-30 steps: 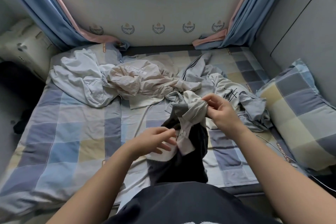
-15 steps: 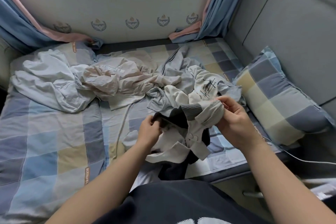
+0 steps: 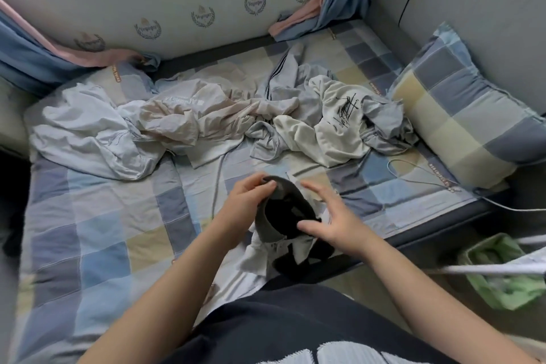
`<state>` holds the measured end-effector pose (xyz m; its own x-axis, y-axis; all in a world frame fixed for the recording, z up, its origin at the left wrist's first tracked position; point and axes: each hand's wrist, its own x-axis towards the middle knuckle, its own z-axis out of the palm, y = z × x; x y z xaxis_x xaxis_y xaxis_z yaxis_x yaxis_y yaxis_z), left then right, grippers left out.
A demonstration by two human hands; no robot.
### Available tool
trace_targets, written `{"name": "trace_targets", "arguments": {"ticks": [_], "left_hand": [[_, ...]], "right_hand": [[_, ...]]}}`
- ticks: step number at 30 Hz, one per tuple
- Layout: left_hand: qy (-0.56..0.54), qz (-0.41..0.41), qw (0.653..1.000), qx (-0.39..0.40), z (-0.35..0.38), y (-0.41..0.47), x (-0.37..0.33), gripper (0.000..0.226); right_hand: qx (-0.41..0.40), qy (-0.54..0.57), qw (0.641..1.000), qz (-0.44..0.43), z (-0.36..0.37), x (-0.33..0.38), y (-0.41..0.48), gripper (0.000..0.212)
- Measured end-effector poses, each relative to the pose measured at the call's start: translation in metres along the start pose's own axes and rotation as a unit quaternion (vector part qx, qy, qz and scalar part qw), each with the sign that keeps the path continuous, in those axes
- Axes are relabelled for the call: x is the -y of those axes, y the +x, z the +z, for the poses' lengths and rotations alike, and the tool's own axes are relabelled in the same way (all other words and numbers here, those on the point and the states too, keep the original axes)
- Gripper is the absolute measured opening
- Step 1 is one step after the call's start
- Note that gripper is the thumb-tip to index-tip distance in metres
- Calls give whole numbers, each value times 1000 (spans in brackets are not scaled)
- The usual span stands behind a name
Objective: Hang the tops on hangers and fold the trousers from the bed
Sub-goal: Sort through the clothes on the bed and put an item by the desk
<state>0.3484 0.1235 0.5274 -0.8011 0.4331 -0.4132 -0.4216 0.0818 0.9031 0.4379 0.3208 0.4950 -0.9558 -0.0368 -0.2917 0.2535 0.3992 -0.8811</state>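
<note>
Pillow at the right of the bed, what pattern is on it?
The pillow is checked in blue, grey and pale yellow squares; the head view shows it.

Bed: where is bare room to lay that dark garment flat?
The near-left sheet, between the crumpled clothes and the left hand holding the dark garment, lies bare. A patch by the pillow carries a cable. The far half is crowded.
</note>
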Motion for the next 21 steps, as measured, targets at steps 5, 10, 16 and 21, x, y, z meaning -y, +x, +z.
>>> {"name": "trace_targets", "arguments": {"ticks": [5, 10, 16, 21], "left_hand": [[12, 15, 1000, 20, -39, -22, -14, 15], [57, 37, 997, 21, -96, -33, -11, 21], [359, 24, 924, 131, -176, -40, 12, 20], [594, 120, 784, 133, -174, -43, 25, 18]], "right_hand": [[-58, -80, 992, 82, 75, 5, 22, 13], [-94, -137, 955, 245, 134, -27, 22, 20], [-289, -6, 909, 299, 176, -19, 16, 14], [-469, 60, 844, 254, 182, 21, -48, 22]]}}
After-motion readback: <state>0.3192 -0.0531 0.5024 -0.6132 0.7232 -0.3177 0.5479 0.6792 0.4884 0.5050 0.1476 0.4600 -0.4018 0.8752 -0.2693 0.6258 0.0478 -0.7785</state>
